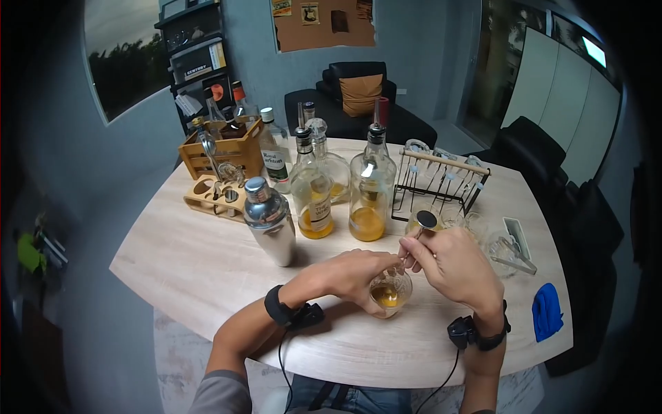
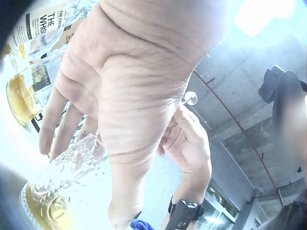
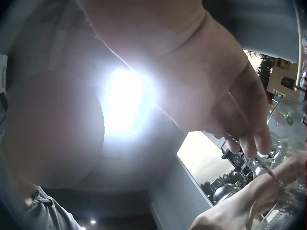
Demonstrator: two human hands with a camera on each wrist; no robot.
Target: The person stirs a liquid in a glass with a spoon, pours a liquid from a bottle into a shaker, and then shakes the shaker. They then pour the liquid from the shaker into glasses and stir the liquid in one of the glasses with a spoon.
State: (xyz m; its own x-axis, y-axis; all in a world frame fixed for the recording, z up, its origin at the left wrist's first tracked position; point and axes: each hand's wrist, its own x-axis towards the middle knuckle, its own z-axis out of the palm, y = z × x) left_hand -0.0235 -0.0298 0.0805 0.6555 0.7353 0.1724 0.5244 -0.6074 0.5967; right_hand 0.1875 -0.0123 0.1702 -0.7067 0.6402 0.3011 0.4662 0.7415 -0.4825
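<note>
Low in the frame's centre, the left hand (image 1: 352, 272) is gripping the cut-glass tumbler of amber liquid (image 1: 390, 292) to steady it, while the right hand (image 1: 452, 265) is pinching a long metal bar spoon (image 1: 418, 234) standing in it. Behind, a steel cocktail shaker (image 1: 269, 221) and amber-filled clear bottles (image 1: 367, 190) are crowding the pale wooden table (image 1: 193, 255).

A steel cocktail shaker (image 1: 270, 219) stands left of centre on the wooden table (image 1: 186, 255). Behind it stand amber liquor bottles (image 1: 369, 186), a wooden crate (image 1: 221, 153) far left, a black glass rack (image 1: 438, 183) right, and a blue cloth (image 1: 547, 311) near right.
</note>
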